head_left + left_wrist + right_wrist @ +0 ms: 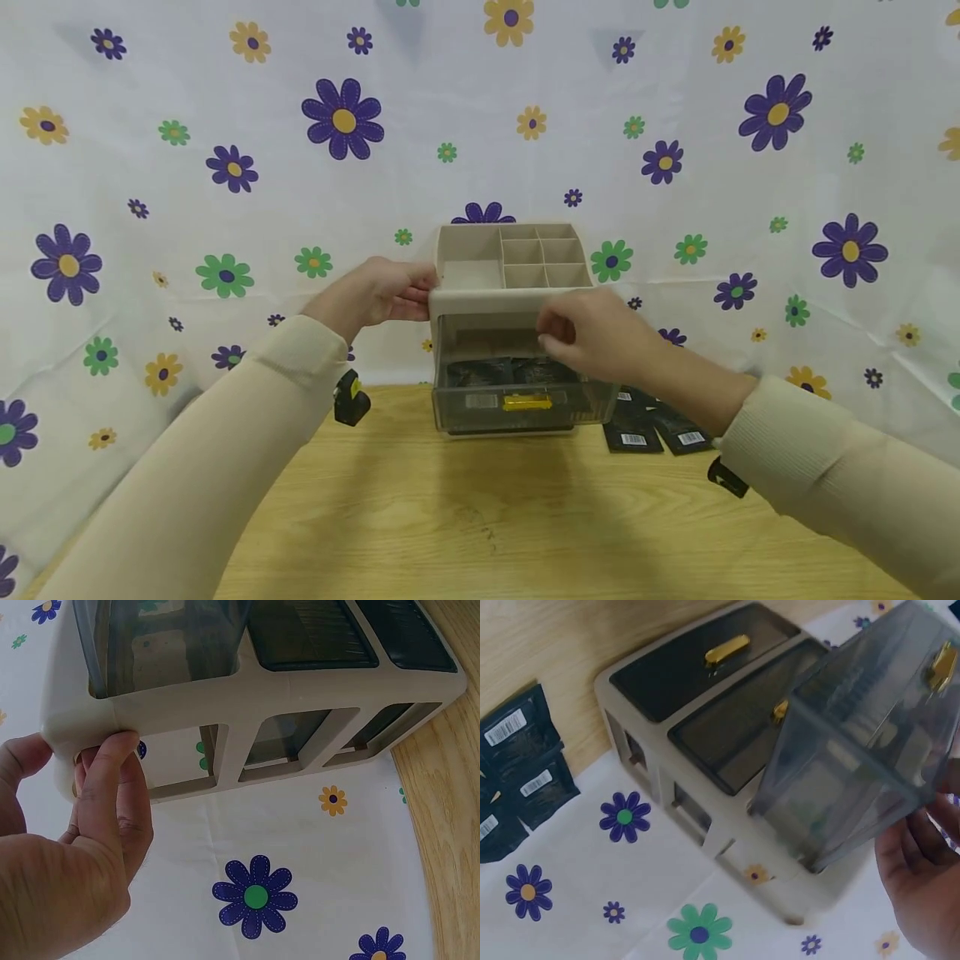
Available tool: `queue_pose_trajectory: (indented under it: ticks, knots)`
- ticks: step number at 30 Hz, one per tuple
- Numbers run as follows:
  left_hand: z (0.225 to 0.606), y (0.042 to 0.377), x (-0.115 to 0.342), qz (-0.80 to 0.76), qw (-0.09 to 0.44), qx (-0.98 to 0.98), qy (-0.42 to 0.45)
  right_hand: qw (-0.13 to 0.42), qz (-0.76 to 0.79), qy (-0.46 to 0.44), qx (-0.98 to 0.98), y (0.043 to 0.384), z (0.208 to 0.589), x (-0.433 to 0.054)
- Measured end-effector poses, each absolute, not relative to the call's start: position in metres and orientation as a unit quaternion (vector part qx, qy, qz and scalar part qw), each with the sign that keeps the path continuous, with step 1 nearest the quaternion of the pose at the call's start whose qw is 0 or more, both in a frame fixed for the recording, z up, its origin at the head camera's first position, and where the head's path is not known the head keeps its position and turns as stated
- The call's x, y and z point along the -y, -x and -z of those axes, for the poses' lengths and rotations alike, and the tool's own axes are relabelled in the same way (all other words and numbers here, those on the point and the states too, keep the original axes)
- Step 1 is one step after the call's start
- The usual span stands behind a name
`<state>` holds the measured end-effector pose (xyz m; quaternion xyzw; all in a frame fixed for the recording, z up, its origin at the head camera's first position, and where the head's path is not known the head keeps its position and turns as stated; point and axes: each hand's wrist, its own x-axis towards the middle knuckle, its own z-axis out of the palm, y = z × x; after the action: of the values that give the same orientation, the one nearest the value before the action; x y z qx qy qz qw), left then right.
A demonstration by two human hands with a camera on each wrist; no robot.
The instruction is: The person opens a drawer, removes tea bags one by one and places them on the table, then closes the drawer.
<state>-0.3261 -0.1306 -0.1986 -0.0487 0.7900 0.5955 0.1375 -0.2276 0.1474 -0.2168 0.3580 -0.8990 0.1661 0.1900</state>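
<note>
A beige drawer organizer [510, 300] stands on the table, its smoky clear top drawer [487, 412] pulled out toward me. Black packets [480, 372] lie in that drawer behind its gold handle [527, 402]. My left hand [390, 287] grips the organizer's upper left side; in the left wrist view the fingers [105, 780] hook into a side opening while the thumb sits at the corner. Over the right part of the drawer is my right hand [592, 329], fingers loosely curled with nothing visible between them. The right wrist view shows that hand [922, 877] beside the drawer, fingertips partly hidden.
More black packets [633, 437] with white barcode labels lie on the wooden table [480, 517] to the right of the organizer. Two lower drawers [705, 667] are closed. A flowered white cloth [187, 150] hangs close behind. Divided compartments [543, 254] form the organizer's top.
</note>
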Motion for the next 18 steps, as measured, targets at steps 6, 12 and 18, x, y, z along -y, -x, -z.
queue_pose_trajectory:
  ticks: [6,12,18]
  knots:
    - [0.199,0.327,0.132,-0.601,0.137,-0.786,0.043,0.071,-0.125,-0.338,0.93,0.252,0.217,-0.149]
    - [0.199,0.326,0.13,-0.599,0.136,-0.788,0.038,-0.021,-0.057,-0.348,0.936,0.262,0.221,-0.142]
    - [0.199,0.326,0.131,-0.592,0.136,-0.793,0.042,-0.025,-0.012,-0.381,0.924,0.265,0.225,-0.135]
